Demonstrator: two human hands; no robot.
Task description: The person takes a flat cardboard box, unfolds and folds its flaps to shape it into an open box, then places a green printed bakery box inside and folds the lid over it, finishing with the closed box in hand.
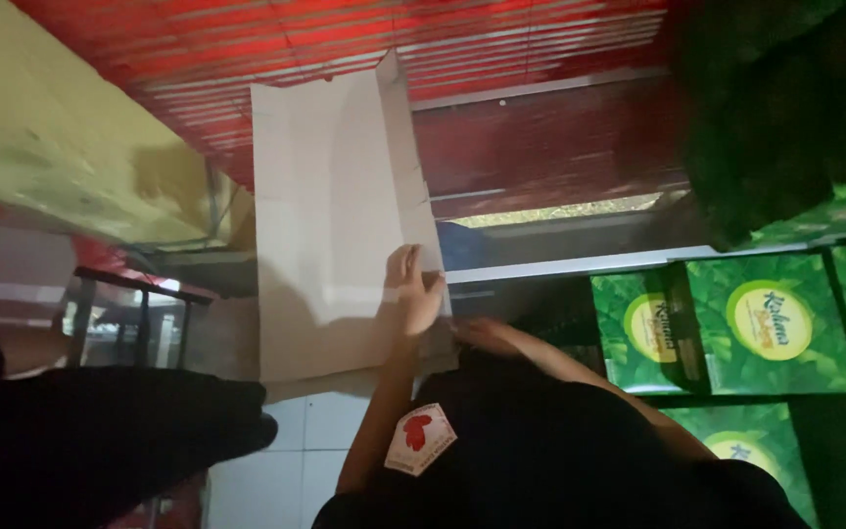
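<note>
Two bare hands meet at the lower right edge of a pale cardboard sheet (325, 196), and everything else lies around them.

Far to the left of the left hand, and lower, a broad dark shape (100, 441) fills the corner; it is too dim to tell what it is. Above it, still well left of the hand, stands a dark metal frame with glass panes (139, 313), with a yellowish wall (41, 127) higher up. White floor tiles (286, 460) show below the sheet, down and left of the hand.

The cardboard sheet stands upright, just left of the left hand and reaching far above it, with a narrow flap folded along its right side. The left hand (415, 289) lies against the sheet's right edge, its fingers stretched almost straight up the face and not curled into a fist. Whether the thumb hooks behind the edge I cannot tell.

The right hand (477, 333) sits just right of and slightly below the left, near the sheet's lower right corner. It is dim and blurred, so I cannot tell its grip. Below both hands, a black shirt bears a white patch (420, 439) with a red emblem.

Well to the right of the right hand are stacked green cartons (771, 318) with round yellow labels. Red slats (443, 39) run above everything.
</note>
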